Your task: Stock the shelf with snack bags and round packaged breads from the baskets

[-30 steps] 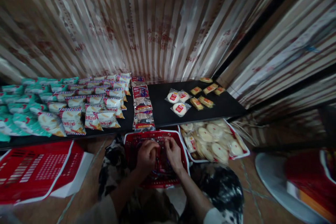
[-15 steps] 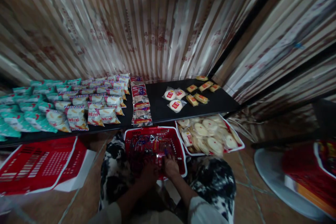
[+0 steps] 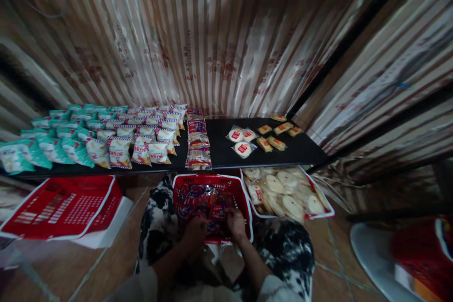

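In front of the black shelf, the red basket is holding shiny packets in a loose jumble, so pulling one could be dragging its neighbours along. The left hand is curling over the near side and the right hand is bending inward, whether gripping anything I cannot tell; a red packet is lying inside, just left of the right hand.

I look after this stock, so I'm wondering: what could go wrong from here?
The front red packet lies at the edge of the black shelf; a bump might knock it off. The round snacks are heaped up to the rim of the white-rimmed basket and might slide out. The right hand is over wrapped packets in the red basket; pressing hard might crease them.
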`<state>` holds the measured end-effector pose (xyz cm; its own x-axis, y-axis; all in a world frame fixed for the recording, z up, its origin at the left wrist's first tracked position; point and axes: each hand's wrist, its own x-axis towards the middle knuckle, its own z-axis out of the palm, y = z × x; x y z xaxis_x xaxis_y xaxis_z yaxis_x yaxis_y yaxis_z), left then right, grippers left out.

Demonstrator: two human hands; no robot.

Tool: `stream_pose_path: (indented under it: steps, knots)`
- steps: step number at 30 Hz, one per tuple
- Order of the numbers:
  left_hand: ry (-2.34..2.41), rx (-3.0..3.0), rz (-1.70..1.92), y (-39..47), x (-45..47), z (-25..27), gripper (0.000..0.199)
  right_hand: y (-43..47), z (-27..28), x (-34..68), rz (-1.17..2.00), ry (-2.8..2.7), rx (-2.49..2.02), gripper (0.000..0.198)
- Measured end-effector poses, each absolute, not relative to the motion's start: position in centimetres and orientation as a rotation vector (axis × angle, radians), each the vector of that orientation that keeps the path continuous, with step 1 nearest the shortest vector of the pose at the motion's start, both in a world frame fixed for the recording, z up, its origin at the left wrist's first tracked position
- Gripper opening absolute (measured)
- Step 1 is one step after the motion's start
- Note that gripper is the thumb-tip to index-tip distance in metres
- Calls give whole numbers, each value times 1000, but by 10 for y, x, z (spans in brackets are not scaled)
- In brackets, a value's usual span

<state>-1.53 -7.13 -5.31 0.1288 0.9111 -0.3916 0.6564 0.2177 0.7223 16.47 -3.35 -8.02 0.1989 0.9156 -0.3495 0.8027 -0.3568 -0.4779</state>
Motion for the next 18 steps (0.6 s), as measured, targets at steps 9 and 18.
stream_pose_path:
  steps: [9, 18]
  knots:
    - [1651, 1493, 435, -79, -31, -41, 27, -47, -73, 154, 965, -1732, -2316, 28]
    - [1972, 1554, 991, -29, -52, -2, 33, -43, -43, 158, 873, -1558, -2067, 43]
